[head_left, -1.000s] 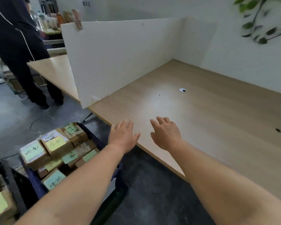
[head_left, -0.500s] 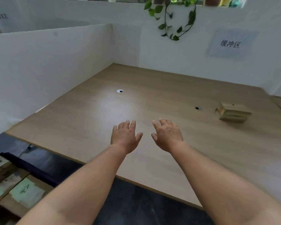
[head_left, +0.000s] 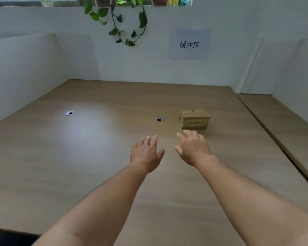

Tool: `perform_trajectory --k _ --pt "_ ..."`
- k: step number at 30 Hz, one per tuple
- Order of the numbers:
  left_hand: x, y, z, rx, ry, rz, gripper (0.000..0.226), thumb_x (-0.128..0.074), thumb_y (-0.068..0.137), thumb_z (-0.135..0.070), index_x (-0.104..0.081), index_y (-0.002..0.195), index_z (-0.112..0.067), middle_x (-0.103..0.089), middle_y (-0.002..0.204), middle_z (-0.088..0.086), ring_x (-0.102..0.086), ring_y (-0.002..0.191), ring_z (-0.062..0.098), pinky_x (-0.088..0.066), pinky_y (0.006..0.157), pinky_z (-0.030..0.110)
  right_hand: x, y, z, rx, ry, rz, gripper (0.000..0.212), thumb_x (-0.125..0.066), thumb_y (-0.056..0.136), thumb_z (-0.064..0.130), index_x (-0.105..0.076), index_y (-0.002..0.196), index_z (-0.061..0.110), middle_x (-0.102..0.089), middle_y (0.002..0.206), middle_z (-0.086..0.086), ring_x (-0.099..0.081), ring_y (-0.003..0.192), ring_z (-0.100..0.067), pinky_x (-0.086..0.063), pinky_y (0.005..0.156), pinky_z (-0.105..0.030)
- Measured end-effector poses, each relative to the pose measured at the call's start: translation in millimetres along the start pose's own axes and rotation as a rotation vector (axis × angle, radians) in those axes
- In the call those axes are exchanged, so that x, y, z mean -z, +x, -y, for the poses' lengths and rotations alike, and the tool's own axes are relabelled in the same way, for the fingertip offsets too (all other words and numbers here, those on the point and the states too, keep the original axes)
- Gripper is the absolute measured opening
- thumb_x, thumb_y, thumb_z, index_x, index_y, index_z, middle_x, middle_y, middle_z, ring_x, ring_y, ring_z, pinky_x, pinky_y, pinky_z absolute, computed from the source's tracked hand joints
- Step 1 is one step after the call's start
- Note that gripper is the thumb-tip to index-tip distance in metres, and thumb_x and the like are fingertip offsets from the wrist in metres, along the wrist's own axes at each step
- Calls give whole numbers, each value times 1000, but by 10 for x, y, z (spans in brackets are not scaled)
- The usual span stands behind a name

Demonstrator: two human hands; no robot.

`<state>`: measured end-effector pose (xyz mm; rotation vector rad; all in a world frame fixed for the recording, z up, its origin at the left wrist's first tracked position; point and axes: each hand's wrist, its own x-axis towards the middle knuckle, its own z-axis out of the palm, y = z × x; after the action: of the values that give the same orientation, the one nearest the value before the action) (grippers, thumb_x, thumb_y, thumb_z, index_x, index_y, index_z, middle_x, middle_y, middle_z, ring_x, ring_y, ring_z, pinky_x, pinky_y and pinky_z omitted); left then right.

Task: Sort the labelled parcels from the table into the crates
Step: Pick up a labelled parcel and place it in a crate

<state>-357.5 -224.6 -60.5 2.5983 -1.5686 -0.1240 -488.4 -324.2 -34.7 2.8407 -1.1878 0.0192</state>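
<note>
A wooden table (head_left: 96,174) is seen across the frame; one taped cardboard parcel (head_left: 194,118) is set right of centre, beside two cable holes (head_left: 159,119).

One head-worn camera (the only view) looks forward and down across the table (head_left: 78,166) toward the wall (head_left: 149,64).
</note>
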Motion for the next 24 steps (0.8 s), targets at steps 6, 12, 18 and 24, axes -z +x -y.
perform_trajectory --k 6,12,18,24 --pt "-6 512 -442 -77 -4 -12 66 -25 100 -53 -7 154 -19 -19 159 5 -16 146 24 -17 117 42 -124 263 -611 -80 45 3 49 -38 99 40 -36 143 17 -34 149 -11 -33 134 -29 -29 108 -39" --pt "-102 1186 -708 -112 -33 29 67 -27 100 -52 -3 154 -20 -17 160 6 -16 146 25 -14 119 43 -294 729 -1020 -133 81 31 49 -38 100 41 -37 143 18 -33 150 -10 -31 135 -28 -27 109 -38" --pt "-305 2049 -893 -130 -63 74 66 -27 100 -51 -4 154 -19 -17 160 7 -17 146 25 -15 118 41 -498 1420 -1452 -187 110 63 52 -39 100 40 -32 147 18 -31 152 -10 -29 137 -27 -26 109 -37" --pt "-546 2909 -1034 -92 -189 85 68 -31 100 -47 -3 154 -16 -18 159 10 -22 143 30 -23 113 40 -757 2209 -1874 -341 242 43 57 -42 99 40 -28 147 11 -38 147 -12 -35 132 -31 -32 105 -38"
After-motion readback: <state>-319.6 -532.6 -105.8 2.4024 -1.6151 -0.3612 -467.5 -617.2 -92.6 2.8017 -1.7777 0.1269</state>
